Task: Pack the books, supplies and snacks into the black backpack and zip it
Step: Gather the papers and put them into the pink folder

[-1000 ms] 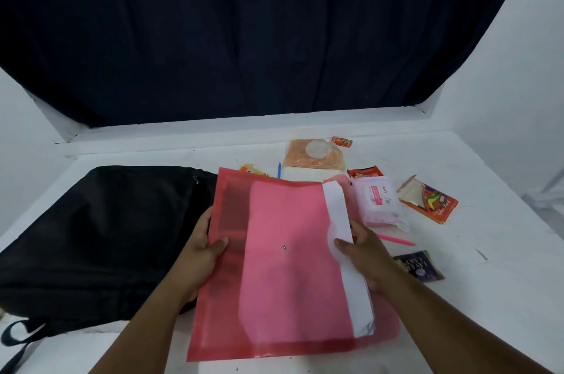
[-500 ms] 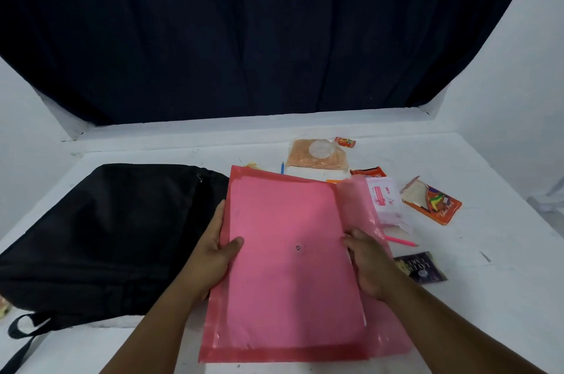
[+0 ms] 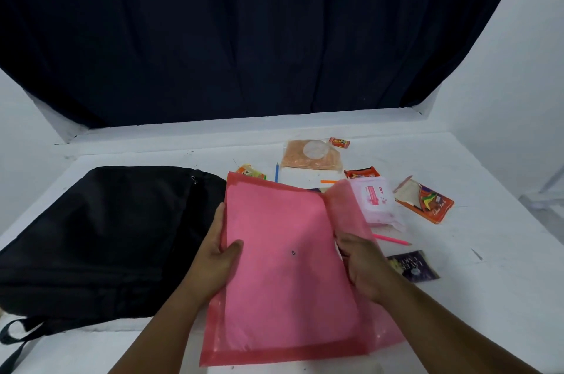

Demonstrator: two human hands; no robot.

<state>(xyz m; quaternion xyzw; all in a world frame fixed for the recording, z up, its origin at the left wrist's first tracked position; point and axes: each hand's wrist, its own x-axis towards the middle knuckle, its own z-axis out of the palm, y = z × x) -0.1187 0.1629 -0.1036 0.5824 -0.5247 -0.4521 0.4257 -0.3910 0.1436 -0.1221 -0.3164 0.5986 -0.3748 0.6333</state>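
A pink plastic folder [image 3: 283, 276] with a snap button is held above the white table [image 3: 488, 297], in front of me. My left hand [image 3: 218, 254] grips its left edge, thumb on top. My right hand [image 3: 363, 264] grips the right edge, where the folder's flap [image 3: 345, 206] stands folded back. The black backpack [image 3: 100, 236] lies flat to the left, its strap [image 3: 15, 334] hanging at the near edge. Behind the folder lie a white book [image 3: 305, 177], a blue pencil [image 3: 276, 172], a pink pencil [image 3: 392, 240] and a pink wipes pack [image 3: 377, 199].
Snacks lie at the back right: an orange-brown bag [image 3: 311, 154], a small red sweet [image 3: 339, 142], a red packet [image 3: 361, 173], an orange packet [image 3: 250, 172], a colour-pencil box [image 3: 425, 202], a dark wafer packet [image 3: 412, 265]. A dark curtain hangs behind.
The white sheet that stuck out of the folder's right side a second ago has gone inside. The folder's flap has lifted, and my right hand has moved onto the right edge.
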